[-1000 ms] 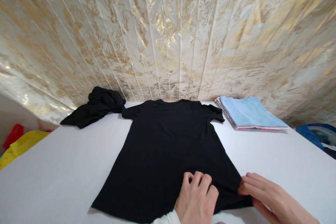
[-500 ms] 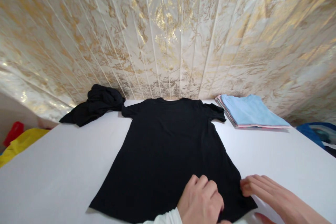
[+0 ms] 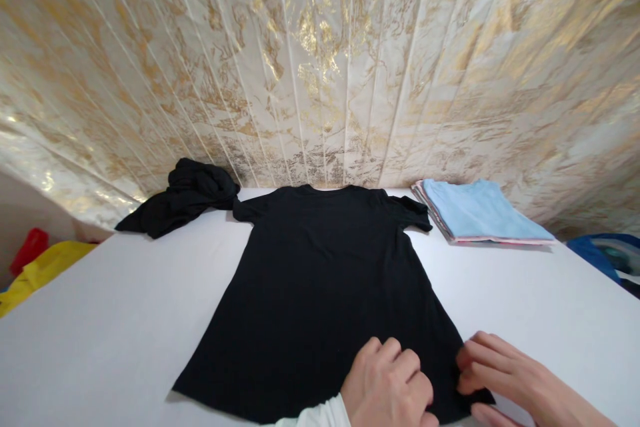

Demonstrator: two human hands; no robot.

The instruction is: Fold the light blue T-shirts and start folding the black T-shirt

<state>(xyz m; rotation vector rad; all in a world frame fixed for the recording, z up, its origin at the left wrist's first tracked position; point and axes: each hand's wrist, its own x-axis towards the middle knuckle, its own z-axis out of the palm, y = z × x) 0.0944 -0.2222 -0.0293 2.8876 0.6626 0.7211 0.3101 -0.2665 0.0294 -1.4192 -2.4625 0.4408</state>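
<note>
A black short-sleeved T-shirt (image 3: 320, 293) lies flat on the white table, its neckline at the far side and its hem towards me. My left hand (image 3: 389, 383) is closed at the hem, right of the middle, with curled knuckles up and fingertips hidden beneath. At the lower right corner, my right hand (image 3: 507, 373) has its bent fingers on the side edge and its thumb low by the hem, pinching the cloth there. Small creases run down the shirt's right side.
A crumpled black garment (image 3: 187, 197) lies at the back left, close to the left sleeve. A folded stack with a light blue garment (image 3: 485, 210) on top sits at the back right. Yellow cloth (image 3: 47, 273) and a blue item (image 3: 595, 257) show beyond the table's (image 3: 100, 320) sides.
My right thumb has come in nearer to the fingers at the shirt's corner. My left hand has shifted slightly right, and the whole view has moved a little.
</note>
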